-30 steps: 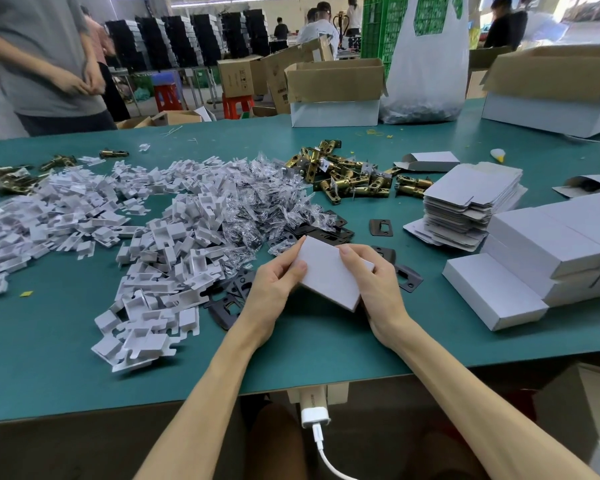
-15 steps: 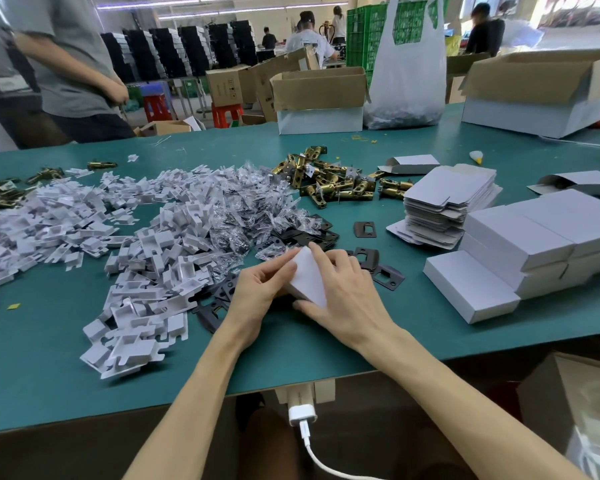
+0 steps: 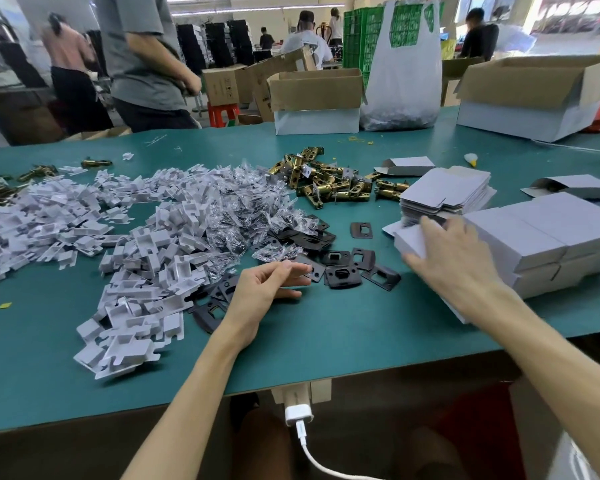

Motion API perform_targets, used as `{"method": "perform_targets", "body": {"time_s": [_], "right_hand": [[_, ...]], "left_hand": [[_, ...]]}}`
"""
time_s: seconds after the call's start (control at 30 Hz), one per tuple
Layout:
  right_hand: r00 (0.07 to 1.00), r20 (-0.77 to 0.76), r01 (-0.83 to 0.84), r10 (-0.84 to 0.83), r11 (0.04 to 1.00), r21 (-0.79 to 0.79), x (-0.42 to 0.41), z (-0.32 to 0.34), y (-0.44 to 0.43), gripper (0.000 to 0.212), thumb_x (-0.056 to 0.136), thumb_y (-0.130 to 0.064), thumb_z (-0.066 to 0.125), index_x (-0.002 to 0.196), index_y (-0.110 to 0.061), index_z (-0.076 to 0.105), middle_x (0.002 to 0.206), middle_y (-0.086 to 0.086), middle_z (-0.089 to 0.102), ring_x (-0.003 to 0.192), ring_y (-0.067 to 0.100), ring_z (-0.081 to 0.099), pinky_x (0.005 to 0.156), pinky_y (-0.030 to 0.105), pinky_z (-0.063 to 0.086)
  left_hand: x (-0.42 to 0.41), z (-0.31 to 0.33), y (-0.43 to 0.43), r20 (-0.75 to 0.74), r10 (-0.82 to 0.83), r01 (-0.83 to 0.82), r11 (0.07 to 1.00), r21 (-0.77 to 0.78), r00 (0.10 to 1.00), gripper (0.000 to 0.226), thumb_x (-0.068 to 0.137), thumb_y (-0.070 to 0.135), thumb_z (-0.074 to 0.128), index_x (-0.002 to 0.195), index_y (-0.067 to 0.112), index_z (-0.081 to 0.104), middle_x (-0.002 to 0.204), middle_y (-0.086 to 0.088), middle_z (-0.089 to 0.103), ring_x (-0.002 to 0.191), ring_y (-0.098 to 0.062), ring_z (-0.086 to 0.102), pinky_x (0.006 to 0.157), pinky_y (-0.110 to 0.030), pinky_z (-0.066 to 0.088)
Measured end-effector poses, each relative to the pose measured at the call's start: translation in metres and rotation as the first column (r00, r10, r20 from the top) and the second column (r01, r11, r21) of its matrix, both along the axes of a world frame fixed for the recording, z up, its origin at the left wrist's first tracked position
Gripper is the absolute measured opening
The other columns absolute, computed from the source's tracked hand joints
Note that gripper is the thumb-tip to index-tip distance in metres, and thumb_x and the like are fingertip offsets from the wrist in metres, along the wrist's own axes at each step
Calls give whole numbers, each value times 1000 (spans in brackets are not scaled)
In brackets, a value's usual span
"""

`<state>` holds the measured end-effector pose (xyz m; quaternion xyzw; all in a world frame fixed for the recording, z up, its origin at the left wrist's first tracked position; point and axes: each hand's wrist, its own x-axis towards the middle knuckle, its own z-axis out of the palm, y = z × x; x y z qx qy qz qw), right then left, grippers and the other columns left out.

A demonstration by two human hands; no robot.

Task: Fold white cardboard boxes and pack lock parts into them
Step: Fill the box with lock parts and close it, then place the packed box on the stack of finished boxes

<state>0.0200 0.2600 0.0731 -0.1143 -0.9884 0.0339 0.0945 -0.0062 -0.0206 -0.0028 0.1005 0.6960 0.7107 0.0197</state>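
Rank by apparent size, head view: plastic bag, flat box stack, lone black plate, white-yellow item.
1. plastic bag
2. flat box stack
3. lone black plate and white-yellow item: alike, item farther off, unranked.

**Hidden, cropped and unresolved regions around the grip on the folded white box (image 3: 407, 241).**
The right hand (image 3: 454, 258), motion-blurred, covers most of the box, hiding its right end and the palm-side contact. Just right of the grip, the stack of closed boxes (image 3: 548, 237) runs off the frame edge, and the forearm crosses its near corner. Left of the grip, the left hand (image 3: 264, 289) and its wrist cover several black strike plates (image 3: 343, 275). Others lie buried under the clear bags (image 3: 243, 202), whose contents are too small to identify. Far left of the grip, the cardboard insert pile (image 3: 136, 244) is cropped. Beyond the grip, the background workers (image 3: 146, 64) are blurred.
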Motion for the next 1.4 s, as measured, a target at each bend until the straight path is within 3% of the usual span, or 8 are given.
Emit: {"method": "perform_targets", "body": {"time_s": [0.2, 0.33, 0.43, 0.67, 0.87, 1.07, 1.27, 1.4], "right_hand": [[996, 26, 83, -87, 987, 139, 1, -21, 16, 49, 100, -41, 53, 133, -6, 48, 131, 25, 47, 122, 42, 42, 94, 49, 44], [999, -37, -3, 15, 952, 306, -5, -23, 11, 31, 94, -18, 58, 120, -1, 58, 131, 20, 50, 124, 37, 41, 104, 42, 36], [991, -53, -109, 125, 964, 243, -19, -20, 4, 29, 91, -8, 57, 119, 1, 58, 131, 20, 51, 125, 37, 42, 108, 41, 34], [1000, -14, -25, 28, 984, 174, -95, 9, 4, 70, 104, -34, 54, 152, 9, 26, 159, 34, 24, 148, 45, 24, 123, 50, 19], [998, -31, -40, 47, 984, 175, -108, 3, 23, 36, 102, -22, 55, 123, 7, 54, 124, 28, 59, 116, 44, 53, 95, 46, 42], [988, -82, -112, 131, 974, 198, -93, 17, 23, 13, 97, -12, 57, 90, -1, 60, 101, 29, 65, 88, 39, 54, 68, 39, 34], [952, -255, -134, 171, 979, 156, -83, 35, 14, 16, 93, 3, 51, 99, 1, 66, 85, 26, 64, 72, 39, 54, 62, 40, 42], [762, -572, -327, 304, 943, 66, -67, 44, -7, 20, 101, 0, 49, 105, -3, 69, 74, 19, 66, 60, 31, 50, 58, 37, 41]], "left_hand": [[0, 0, 1, -4, 1, -1, 999, -33, 1000, 31, 110, 16, 50, 110, 2, 78, 110, -9, 79, 103, -29, 76, 86, -39, 63], [0, -1, 1, -3, 4, -4, 999, -32, 1000, 31, 110, 16, 50, 110, 1, 78, 110, -9, 79, 102, -29, 76, 85, -37, 63], [0, -1, 1, -6, 2, -2, 999, -32, 1000, 32, 110, 17, 50, 109, 1, 78, 110, -9, 79, 101, -29, 76, 85, -36, 63], [-1, -2, 0, -1, 0, 0, 1000, -10, 1000, 31, 109, 18, 52, 109, 1, 78, 110, -9, 79, 101, -30, 76, 84, -34, 63], [-3, -4, 0, 2, 6, -6, 1000, -15, 1000, 31, 109, 19, 51, 108, 2, 78, 108, -9, 80, 99, -29, 76, 84, -35, 63], [-4, -4, 0, 15, 2, -1, 1000, -19, 1000, 31, 109, 20, 52, 108, 3, 78, 109, -8, 79, 101, -29, 76, 86, -37, 63], [-2, -2, 0, 11, 19, -19, 1000, -7, 1000, 31, 109, 19, 52, 108, 3, 78, 109, -9, 79, 100, -30, 76, 84, -36, 63], [-1, -2, 0, 9, 22, -22, 1000, -3, 1000, 32, 110, 17, 51, 108, 2, 78, 109, -10, 79, 99, -30, 76, 85, -35, 63]]}}
